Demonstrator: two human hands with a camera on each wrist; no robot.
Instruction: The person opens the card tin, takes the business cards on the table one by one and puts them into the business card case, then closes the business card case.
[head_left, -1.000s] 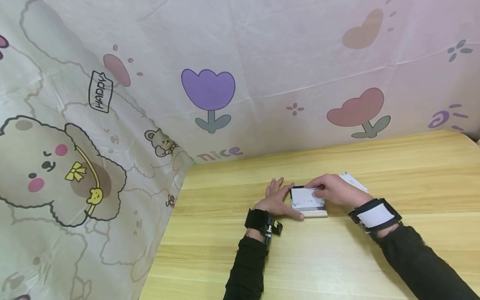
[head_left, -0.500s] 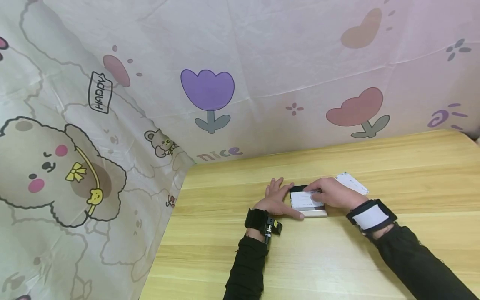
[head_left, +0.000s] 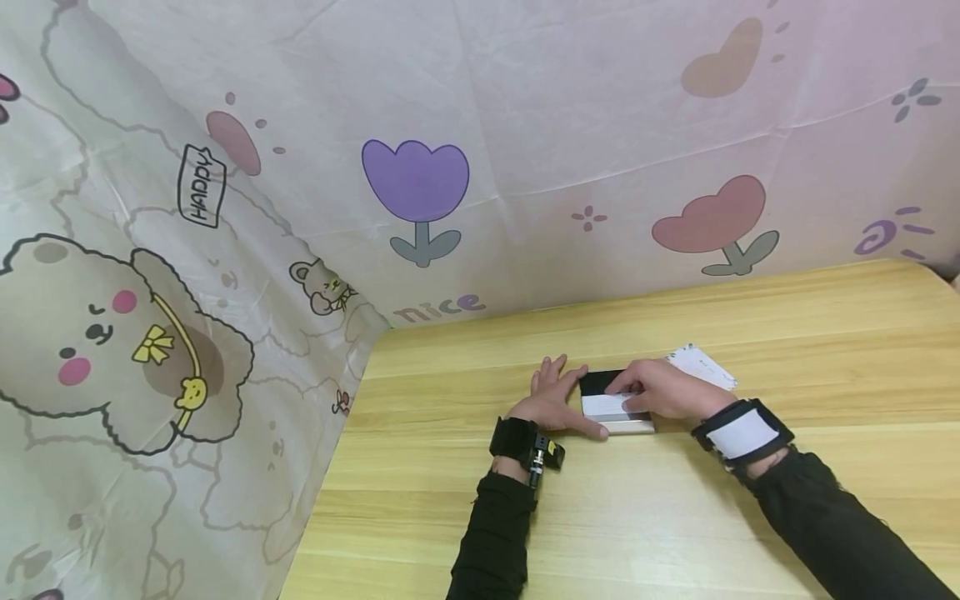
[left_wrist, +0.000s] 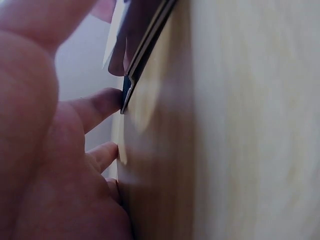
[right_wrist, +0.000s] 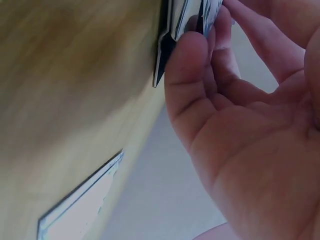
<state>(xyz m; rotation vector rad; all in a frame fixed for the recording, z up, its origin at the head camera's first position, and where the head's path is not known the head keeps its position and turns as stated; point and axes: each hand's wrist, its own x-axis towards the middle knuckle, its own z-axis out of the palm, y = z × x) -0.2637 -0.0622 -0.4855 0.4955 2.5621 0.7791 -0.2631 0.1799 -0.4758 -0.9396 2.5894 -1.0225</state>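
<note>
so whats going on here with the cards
A person works at a wooden table. The left hand rests flat against the side of a small card case, steadying it. The right hand pinches a white card at the case's black opening. More cards lie behind the right hand.

Pale yellow wood-grain table (head_left: 675,517), pinkish cloth backdrop (head_left: 562,108) printed with purple and red tulips and cartoon bears, black-and-white card holder (head_left: 609,398), white card (head_left: 701,367), black sleeves (head_left: 832,525)
</note>
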